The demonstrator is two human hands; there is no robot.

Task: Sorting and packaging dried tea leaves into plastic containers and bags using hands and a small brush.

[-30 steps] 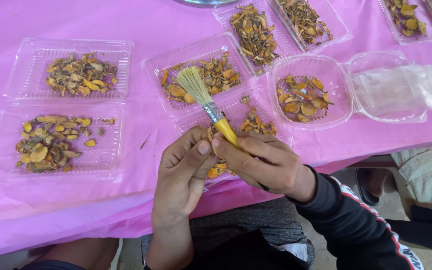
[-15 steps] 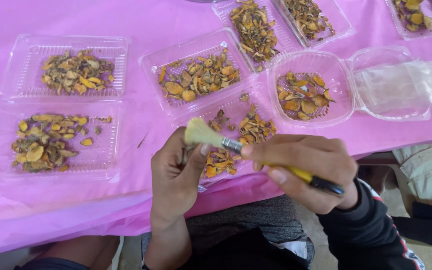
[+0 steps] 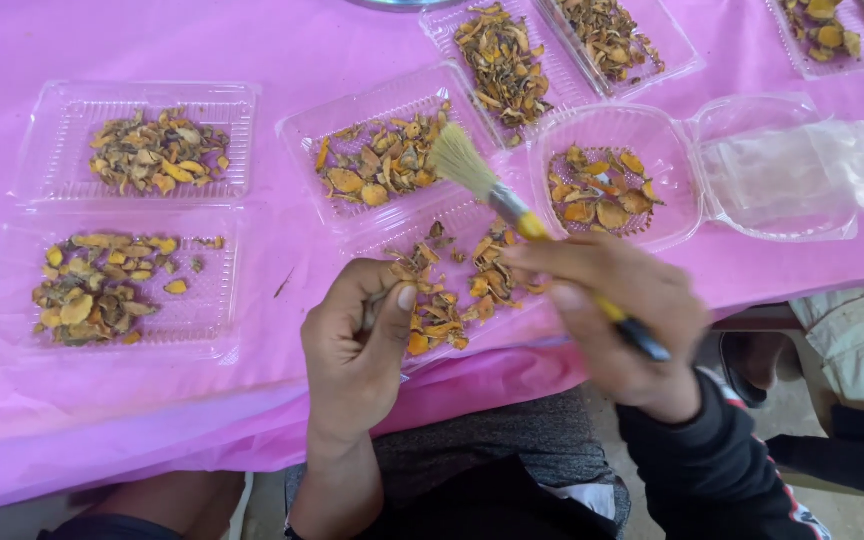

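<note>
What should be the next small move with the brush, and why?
Probably bring the brush back down to the left hand. Its bristles point up and away over the clear tray, while the left hand pinches a small piece, hard to make out, above the dried slices, apparently waiting for brushing.

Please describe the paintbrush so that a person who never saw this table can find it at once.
On the pink tablecloth, look just below the middle clear trays of dried yellow slices. The right hand holds the paintbrush there, slanted, with pale bristles pointing up-left. It is the only tool present, with a yellow-and-black handle.
</note>
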